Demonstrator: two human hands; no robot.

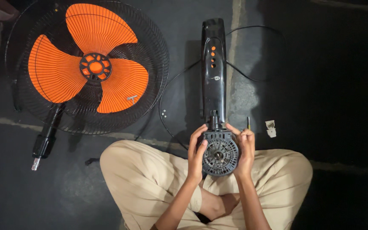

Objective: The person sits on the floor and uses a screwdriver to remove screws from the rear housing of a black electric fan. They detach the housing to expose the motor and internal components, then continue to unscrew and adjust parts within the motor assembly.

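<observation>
I sit cross-legged on a dark floor. A round black fan motor housing (220, 154) with vent slots rests above my lap, joined to a long black control column (213, 68) with orange buttons that lies away from me. My left hand (196, 155) grips the housing's left side. On its right side is my right hand (244, 149), which also pinches a thin dark screwdriver (248, 123) sticking up past the fingers.
A black wire fan guard (156, 47) holding an orange three-blade propeller (91, 64) lies at the upper left, with a black pole piece (45, 138) below it. A black power cord (252, 79) loops beside the column. Small white parts (271, 128) lie right of my hand.
</observation>
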